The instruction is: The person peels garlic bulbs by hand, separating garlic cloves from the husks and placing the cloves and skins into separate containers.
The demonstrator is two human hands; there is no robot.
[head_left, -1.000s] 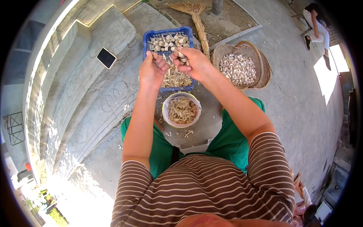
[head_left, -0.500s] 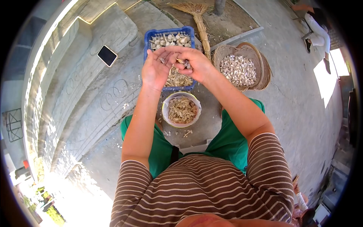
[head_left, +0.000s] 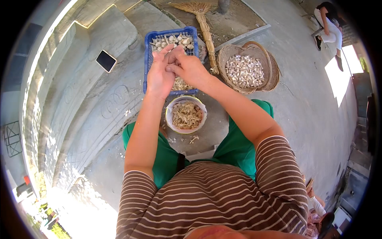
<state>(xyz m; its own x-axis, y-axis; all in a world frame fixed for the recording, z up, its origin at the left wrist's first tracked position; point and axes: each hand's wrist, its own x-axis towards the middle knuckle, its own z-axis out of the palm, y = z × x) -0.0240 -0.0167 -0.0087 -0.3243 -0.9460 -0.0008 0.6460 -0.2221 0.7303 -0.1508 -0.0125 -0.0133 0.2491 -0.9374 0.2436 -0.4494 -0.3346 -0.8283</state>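
My left hand (head_left: 158, 77) is raised over the blue crate (head_left: 146, 71), its fingers bent against the other hand. My right hand (head_left: 189, 67) meets it with fingers curled inward and thumb pressed in. Whatever lies between the two hands is hidden by the fingers. Garlic bulbs (head_left: 174, 41) fill the far part of the crate, and loose husks (head_left: 182, 84) show at its near end. Nearer to me, a round bucket (head_left: 168, 119) holds dry peelings (head_left: 186, 114). To the right, a wicker basket (head_left: 223, 63) holds many separated garlic cloves (head_left: 244, 71).
A straw broom (head_left: 205, 30) lies behind the crate. On the concrete ledge at the left is a phone (head_left: 106, 61). Another person (head_left: 328, 30) sits at the upper right. Part of someone else (head_left: 316, 211) shows at the lower right.
My hands have come together and the right fingers have closed inward, hiding the clove pieces seen in them before. The seated person at the upper right has shifted. The whole view has moved slightly.
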